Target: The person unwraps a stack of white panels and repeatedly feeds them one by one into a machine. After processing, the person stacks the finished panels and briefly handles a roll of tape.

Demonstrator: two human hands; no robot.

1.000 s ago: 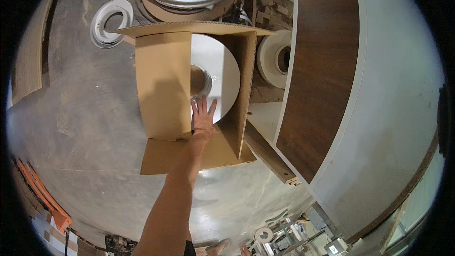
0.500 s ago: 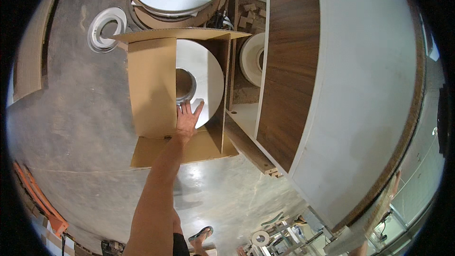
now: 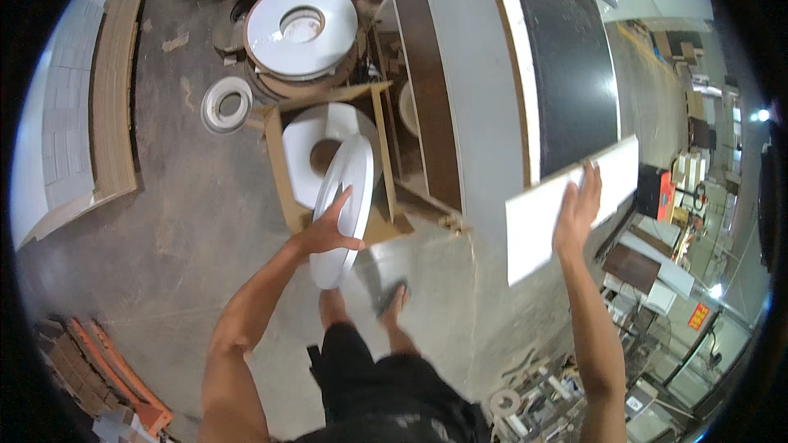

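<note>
My left hand (image 3: 327, 234) grips a white roll of edge-banding tape (image 3: 355, 189), tilted nearly on edge, with fingers at its centre hole and the thumb apart toward its rim. Below it stands an open cardboard box (image 3: 283, 168) with another white roll (image 3: 304, 143) lying inside. Out to the right, my right hand (image 3: 578, 209) holds a narrow white board (image 3: 529, 226), its fingers pressed along the board's face up to the upper edge. The far side of the board is hidden.
Beyond the box lies a stack of large white rolls (image 3: 332, 33), with a smaller ring-shaped roll (image 3: 226, 105) on the floor. A long panelled unit (image 3: 484, 107) runs beside the box. Stacked boards (image 3: 115, 107) are far left; an orange pallet jack (image 3: 123, 373) is lower left.
My left hand has come up out of the box area and now holds a tilted roll. My right hand has come further into view with the white board. The view has shifted.
</note>
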